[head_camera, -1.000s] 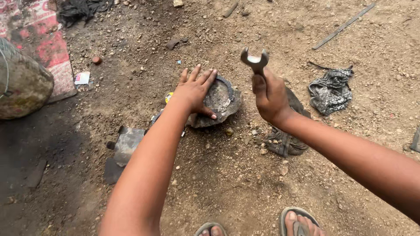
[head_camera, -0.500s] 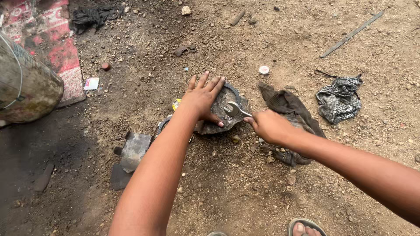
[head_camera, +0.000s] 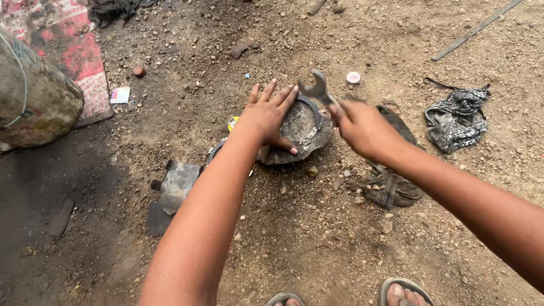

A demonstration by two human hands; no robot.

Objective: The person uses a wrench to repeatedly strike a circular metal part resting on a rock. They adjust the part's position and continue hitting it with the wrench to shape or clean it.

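Gripping an open-ended wrench (head_camera: pixel 317 90) in the closed right hand (head_camera: pixel 365 127), long axis slanted, jaw end up and away, just above a round metal part (head_camera: pixel 300 127) on the dirt; pressed flat-fingered left hand (head_camera: pixel 269 116) on its rim.

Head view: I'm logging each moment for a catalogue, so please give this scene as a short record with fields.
Setting: bare dirt ground with stones and scraps
Left hand: left hand pressed flat on a round, dirty metal part lying on the ground
Right hand: right hand gripping an open-ended spanner, its head raised above the part's rim
Near right: dark rag under the forearm; patterned cloth; small white cap
Near left: flat metal piece; sack; red mat
Bottom edge: sandalled feet
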